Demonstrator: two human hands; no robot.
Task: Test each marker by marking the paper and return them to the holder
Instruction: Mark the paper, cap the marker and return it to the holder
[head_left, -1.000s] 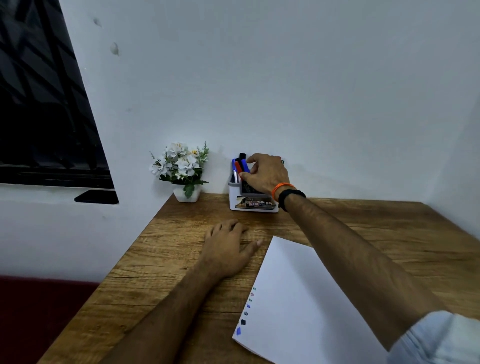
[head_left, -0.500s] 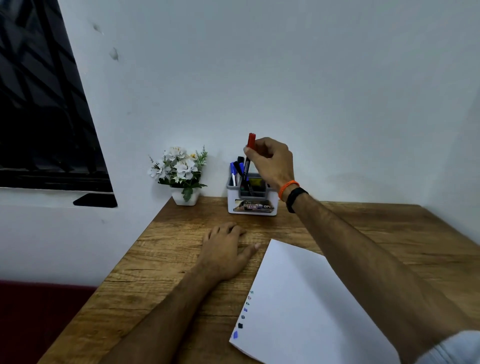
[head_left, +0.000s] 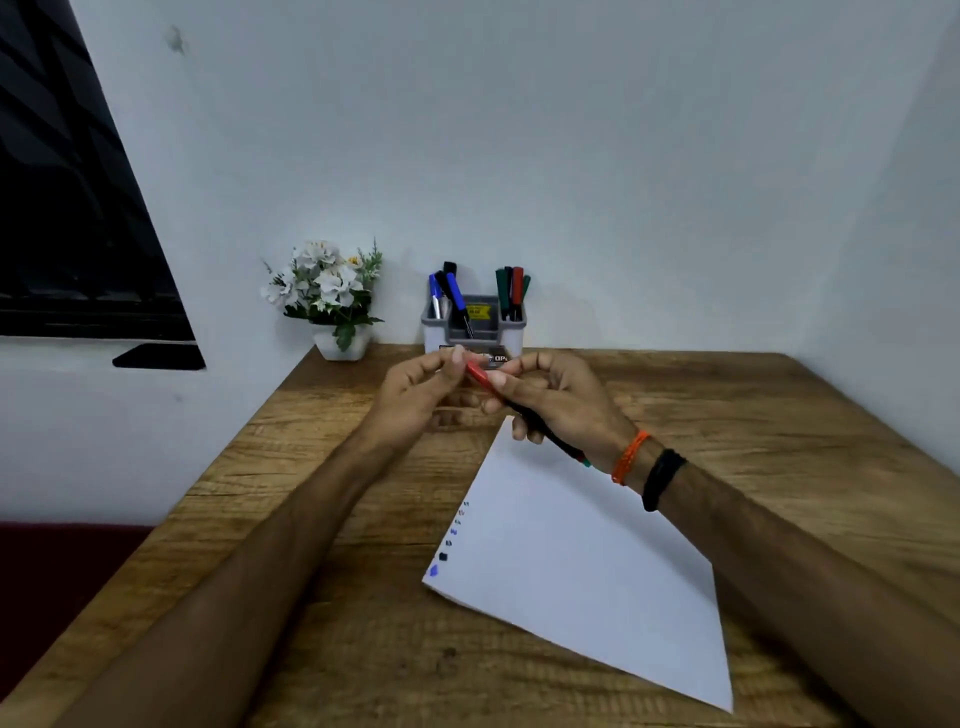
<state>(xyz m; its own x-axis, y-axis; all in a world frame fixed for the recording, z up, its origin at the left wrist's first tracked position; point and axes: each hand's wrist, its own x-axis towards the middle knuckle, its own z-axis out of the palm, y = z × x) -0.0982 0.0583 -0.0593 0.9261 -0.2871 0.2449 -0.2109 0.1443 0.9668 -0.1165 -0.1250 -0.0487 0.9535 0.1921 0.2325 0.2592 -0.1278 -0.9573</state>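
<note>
Lifted out of the holder since half a second ago, one red-capped marker now lies slanted between both hands in front of it, cap toward the holder, dark barrel running back under the right wrist. Right hand grips the barrel; left hand pinches the cap. Seven or so slim markers stand in the grey plastic holder. One white paper lies nearer on the wood-grain bench.

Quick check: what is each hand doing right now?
Left hand: fingers pinching the red cap of the marker.
Right hand: closed around the marker's barrel.
</note>
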